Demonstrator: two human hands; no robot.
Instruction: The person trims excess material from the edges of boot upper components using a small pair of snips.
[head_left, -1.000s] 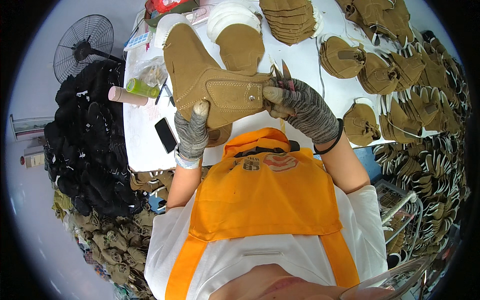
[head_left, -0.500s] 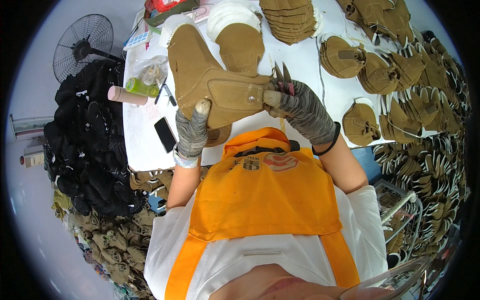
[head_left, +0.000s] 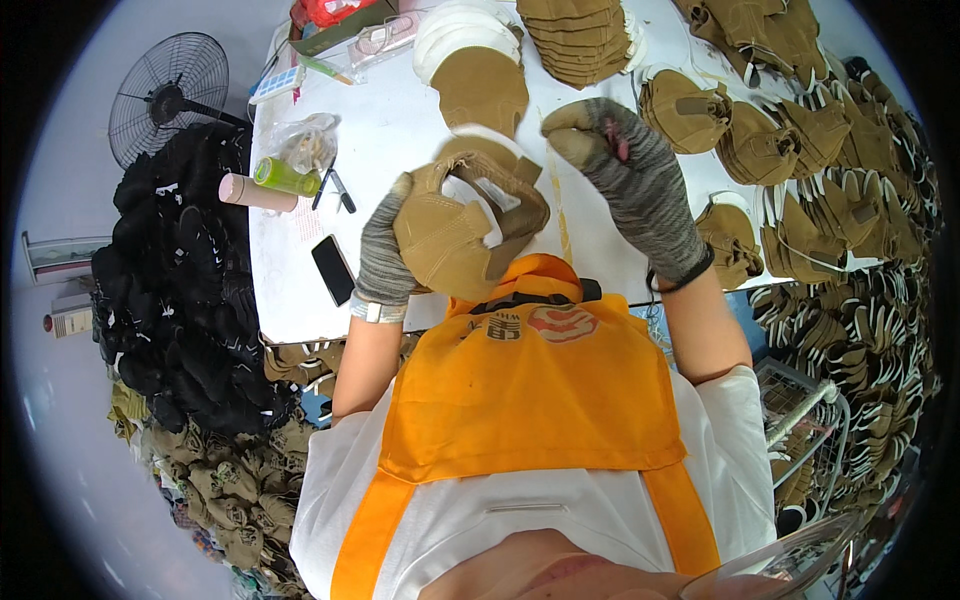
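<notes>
In my left hand (head_left: 384,250), gloved in grey knit with bare fingertips, is a tan shoe upper (head_left: 440,240). It is turned so its opening and pale lining show, with a white edge at its far side. My right hand (head_left: 635,185), in a matching glove, is raised to the right of the upper and apart from it. Its fingers are closed, and a pink bit of the thread snips (head_left: 617,142) shows between them; the blades are hidden. Beyond the held upper lies a stack of tan uppers with white toe edges (head_left: 480,85).
More tan uppers (head_left: 575,45) are stacked at the table's back and along its right side (head_left: 760,145). To the left lie a phone (head_left: 333,270), pens (head_left: 340,190), a green roll (head_left: 285,177), a pink cylinder (head_left: 257,192) and a plastic bag (head_left: 305,140). A fan (head_left: 168,100) stands beyond black piled goods (head_left: 180,290).
The upper has turned from lying lengthwise across both hands to showing its opening, nearer my chest. My right hand has let go of it and moved right; the snips' blades no longer show.
</notes>
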